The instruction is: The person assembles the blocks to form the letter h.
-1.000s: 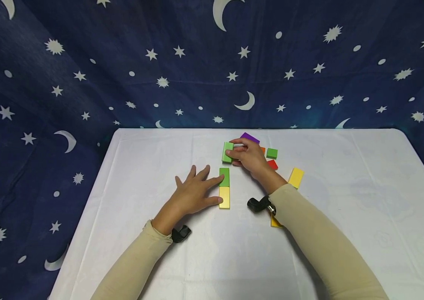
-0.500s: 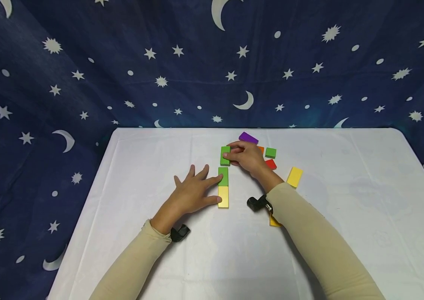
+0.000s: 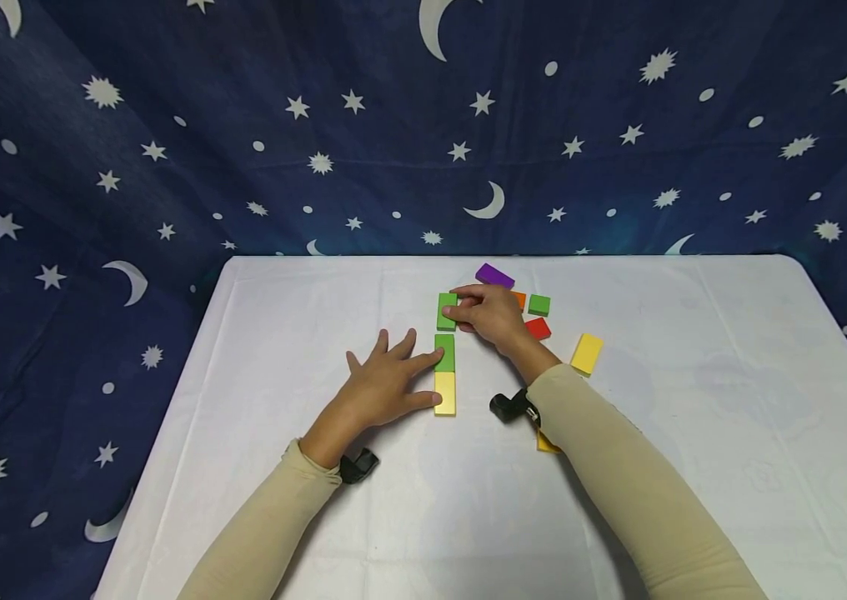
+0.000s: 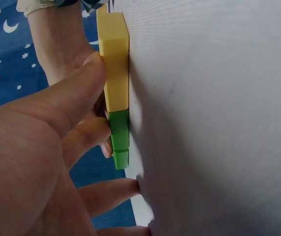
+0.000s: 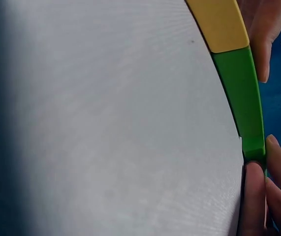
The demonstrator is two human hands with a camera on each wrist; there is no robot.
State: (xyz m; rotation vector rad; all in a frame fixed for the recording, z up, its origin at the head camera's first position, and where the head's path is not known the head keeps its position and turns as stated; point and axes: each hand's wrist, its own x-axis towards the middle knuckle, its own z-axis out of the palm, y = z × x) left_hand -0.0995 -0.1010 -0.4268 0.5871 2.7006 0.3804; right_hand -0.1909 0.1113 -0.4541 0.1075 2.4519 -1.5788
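In the head view, a yellow block (image 3: 445, 387) and a green block (image 3: 447, 342) lie end to end in a line. My left hand (image 3: 378, 390) has its fingers spread, the thumb touching the yellow block's left side and the index finger touching the green one. Just beyond, my right hand (image 3: 494, 317) pinches a second green block (image 3: 444, 300) between thumb and fingers. A narrow gap shows between the two green blocks from above. The right wrist view has the fingers (image 5: 255, 196) at the far end of the row.
Right of the row lie a purple block (image 3: 494, 275), a partly covered orange block (image 3: 520, 300), a small green block (image 3: 539, 305), a red block (image 3: 538, 328) and a yellow block (image 3: 586, 354). Another yellow block (image 3: 546, 443) is partly under the right sleeve. A starry curtain (image 3: 363, 183) hangs behind the table.
My right hand has brought the second green block down and nearer to the row, straightening it; over the last half second it barely moves. My left hand stays in place.
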